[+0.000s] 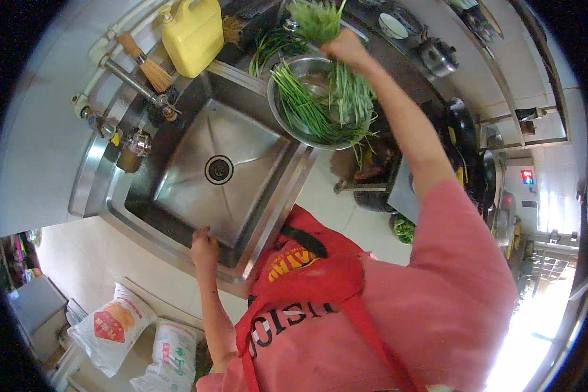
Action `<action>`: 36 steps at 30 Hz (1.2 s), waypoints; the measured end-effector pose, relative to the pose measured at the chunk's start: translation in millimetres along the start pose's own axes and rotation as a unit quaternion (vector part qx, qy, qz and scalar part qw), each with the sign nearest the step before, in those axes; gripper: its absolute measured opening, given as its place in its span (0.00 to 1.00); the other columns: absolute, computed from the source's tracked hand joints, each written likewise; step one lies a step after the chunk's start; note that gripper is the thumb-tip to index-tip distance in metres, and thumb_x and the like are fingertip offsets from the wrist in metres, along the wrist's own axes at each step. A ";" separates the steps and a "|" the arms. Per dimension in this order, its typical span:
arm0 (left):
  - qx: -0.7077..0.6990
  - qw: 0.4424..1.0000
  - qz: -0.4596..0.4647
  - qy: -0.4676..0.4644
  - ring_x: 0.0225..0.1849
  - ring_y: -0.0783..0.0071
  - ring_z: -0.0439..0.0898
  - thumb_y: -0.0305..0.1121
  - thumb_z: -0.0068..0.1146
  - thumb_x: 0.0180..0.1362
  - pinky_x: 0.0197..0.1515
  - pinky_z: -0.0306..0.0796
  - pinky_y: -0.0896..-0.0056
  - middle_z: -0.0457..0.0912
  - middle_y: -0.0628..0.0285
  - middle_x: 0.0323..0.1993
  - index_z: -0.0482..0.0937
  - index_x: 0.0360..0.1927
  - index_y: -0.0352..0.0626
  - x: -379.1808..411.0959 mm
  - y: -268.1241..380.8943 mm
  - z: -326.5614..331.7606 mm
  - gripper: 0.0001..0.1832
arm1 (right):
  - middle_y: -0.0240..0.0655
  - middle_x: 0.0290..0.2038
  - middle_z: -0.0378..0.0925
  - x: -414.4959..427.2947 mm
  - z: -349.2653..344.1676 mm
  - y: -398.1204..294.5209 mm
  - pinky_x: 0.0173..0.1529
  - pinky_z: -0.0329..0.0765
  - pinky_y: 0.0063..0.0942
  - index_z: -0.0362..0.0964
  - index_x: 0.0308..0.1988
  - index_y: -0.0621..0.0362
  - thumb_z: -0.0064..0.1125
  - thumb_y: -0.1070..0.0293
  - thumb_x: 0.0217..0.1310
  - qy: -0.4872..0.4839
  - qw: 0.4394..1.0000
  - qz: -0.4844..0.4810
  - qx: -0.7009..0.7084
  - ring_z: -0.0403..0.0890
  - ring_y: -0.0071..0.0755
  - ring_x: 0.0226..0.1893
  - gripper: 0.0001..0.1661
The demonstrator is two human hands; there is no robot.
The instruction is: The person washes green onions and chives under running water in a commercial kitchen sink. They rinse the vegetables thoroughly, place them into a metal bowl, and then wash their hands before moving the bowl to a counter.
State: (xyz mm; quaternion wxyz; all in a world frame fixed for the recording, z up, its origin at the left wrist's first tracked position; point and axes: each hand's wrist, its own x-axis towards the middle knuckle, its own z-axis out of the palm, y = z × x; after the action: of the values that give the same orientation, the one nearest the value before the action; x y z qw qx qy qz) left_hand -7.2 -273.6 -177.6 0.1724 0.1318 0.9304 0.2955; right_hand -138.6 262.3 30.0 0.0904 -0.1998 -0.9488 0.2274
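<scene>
My right hand point(347, 49) is closed around a bunch of leafy greens point(318, 20), raised over the far rim of a round metal bowl point(273, 100). The tops of that bunch are blurred above the fist. Long green stalks point(304, 100), like chives or garlic chives, lie in the bowl, and paler leafy greens point(348, 98) fill its right side below my wrist. Some leaves hang over the near rim. My left hand point(206, 247) hovers at the near-left edge of the stainless steel sink point(225, 201), with its fingers partly curled; nothing plainly shows in it.
Behind the sink are a yellow plastic jug point(193, 36), a bamboo brush point(149, 68) and a tap point(164, 105). More dark green stalks point(274, 44) lie beyond the bowl. A white bowl point(393, 26) and a metal pot point(437, 56) stand at right. White sacks point(120, 328) rest below left.
</scene>
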 end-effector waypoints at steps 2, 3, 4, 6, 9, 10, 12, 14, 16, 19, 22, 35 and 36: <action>0.002 1.000 0.028 0.007 0.42 0.48 0.74 0.30 0.49 0.50 0.43 0.69 0.56 0.74 0.46 0.43 0.74 0.45 0.39 1.9 8.6 2.5 0.17 | 0.50 0.18 0.74 -8.7 44.8 24.4 0.32 0.75 0.36 0.72 0.20 0.71 0.65 0.57 0.34 0.009 0.992 0.100 -0.076 0.78 0.45 0.22 0.23; 0.005 0.999 0.043 0.011 0.43 0.47 0.74 0.30 0.49 0.50 0.44 0.69 0.56 0.73 0.45 0.44 0.74 0.45 0.39 2.3 11.8 1.8 0.17 | 0.54 0.22 0.75 -14.0 66.1 38.6 0.35 0.75 0.38 0.73 0.22 0.71 0.64 0.54 0.34 -0.015 0.991 0.068 -0.110 0.79 0.51 0.27 0.26; 0.010 0.999 0.039 -0.003 0.43 0.47 0.74 0.30 0.50 0.50 0.44 0.69 0.56 0.73 0.45 0.44 0.74 0.46 0.39 4.9 14.0 3.8 0.17 | 0.55 0.28 0.76 -24.4 81.0 38.7 0.38 0.75 0.39 0.74 0.26 0.71 0.63 0.53 0.34 -0.069 0.986 0.098 -0.116 0.79 0.54 0.32 0.27; 0.018 0.998 0.039 -0.038 0.44 0.47 0.73 0.30 0.50 0.50 0.46 0.68 0.56 0.73 0.45 0.44 0.73 0.46 0.39 6.1 18.6 8.3 0.18 | 0.57 0.35 0.75 -35.9 124.9 73.4 0.42 0.74 0.42 0.71 0.35 0.72 0.62 0.55 0.36 -0.110 0.978 0.124 -0.125 0.77 0.55 0.36 0.30; 0.052 0.996 0.016 -0.072 0.46 0.47 0.73 0.30 0.50 0.51 0.47 0.67 0.55 0.73 0.45 0.44 0.73 0.47 0.38 5.9 27.6 8.1 0.18 | 0.58 0.40 0.73 -49.2 150.4 64.6 0.45 0.72 0.42 0.68 0.41 0.72 0.63 0.54 0.36 -0.149 0.975 0.135 -0.095 0.75 0.55 0.42 0.36; 0.053 0.995 0.006 -0.088 0.46 0.48 0.72 0.31 0.50 0.51 0.48 0.66 0.55 0.73 0.45 0.44 0.73 0.47 0.38 5.5 30.3 9.5 0.18 | 0.57 0.40 0.73 -47.5 152.2 71.4 0.46 0.72 0.41 0.68 0.43 0.70 0.64 0.53 0.34 -0.148 0.976 0.141 -0.073 0.75 0.54 0.42 0.37; 0.038 0.992 0.003 -0.124 0.46 0.48 0.73 0.31 0.50 0.51 0.48 0.67 0.55 0.73 0.44 0.44 0.73 0.48 0.39 9.0 29.0 15.7 0.19 | 0.56 0.41 0.73 -42.7 148.6 88.3 0.48 0.71 0.40 0.69 0.45 0.66 0.66 0.53 0.33 -0.134 0.983 0.117 -0.043 0.74 0.52 0.43 0.38; 0.039 0.988 0.012 -0.147 0.45 0.48 0.73 0.32 0.50 0.51 0.47 0.67 0.55 0.73 0.45 0.44 0.73 0.48 0.40 12.5 29.6 24.5 0.19 | 0.55 0.42 0.73 -37.9 140.1 107.6 0.49 0.70 0.39 0.70 0.46 0.61 0.67 0.53 0.32 -0.110 0.992 0.055 -0.027 0.74 0.49 0.44 0.38; 0.060 0.986 0.018 -0.154 0.44 0.48 0.73 0.32 0.49 0.50 0.47 0.67 0.55 0.74 0.45 0.43 0.73 0.48 0.40 11.0 30.2 25.8 0.19 | 0.55 0.41 0.73 -44.8 117.2 75.4 0.48 0.71 0.45 0.71 0.44 0.64 0.68 0.49 0.31 -0.085 0.986 0.060 -0.133 0.75 0.50 0.43 0.39; 0.076 0.981 0.033 -0.174 0.42 0.48 0.74 0.32 0.49 0.50 0.46 0.67 0.55 0.75 0.45 0.40 0.73 0.48 0.41 17.0 37.9 30.4 0.19 | 0.54 0.35 0.75 -52.9 97.5 48.6 0.46 0.73 0.43 0.73 0.39 0.63 0.64 0.58 0.37 -0.073 0.980 0.045 -0.179 0.77 0.50 0.40 0.27; 0.035 0.982 0.105 -0.156 0.40 0.47 0.75 0.32 0.52 0.51 0.44 0.68 0.55 0.77 0.44 0.38 0.74 0.47 0.39 25.9 42.4 37.8 0.19 | 0.55 0.31 0.75 -46.6 117.5 54.8 0.40 0.74 0.46 0.73 0.30 0.63 0.57 0.65 0.40 -0.100 0.988 0.021 -0.116 0.77 0.56 0.35 0.15; 0.038 0.985 0.109 -0.132 0.39 0.47 0.76 0.31 0.48 0.49 0.42 0.69 0.54 0.76 0.44 0.37 0.74 0.44 0.36 32.5 77.3 25.6 0.18 | 0.42 0.16 0.75 -42.2 71.2 26.8 0.24 0.76 0.31 0.73 0.23 0.70 0.61 0.62 0.43 -0.142 0.989 0.043 -0.012 0.77 0.36 0.13 0.18; 0.046 0.986 0.100 -0.129 0.38 0.48 0.76 0.30 0.48 0.48 0.41 0.69 0.55 0.76 0.44 0.37 0.75 0.43 0.36 31.4 67.8 27.3 0.17 | 0.43 0.16 0.75 -39.5 48.9 6.5 0.24 0.76 0.31 0.73 0.23 0.69 0.61 0.62 0.44 -0.157 0.983 0.079 0.045 0.77 0.36 0.14 0.17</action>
State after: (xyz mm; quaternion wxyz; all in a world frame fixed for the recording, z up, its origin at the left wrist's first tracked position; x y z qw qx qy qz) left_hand -15.0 -195.4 -165.8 0.2547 0.2688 0.8950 0.2486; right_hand -113.5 231.7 -19.3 -0.0691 -0.2318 -0.9212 0.3048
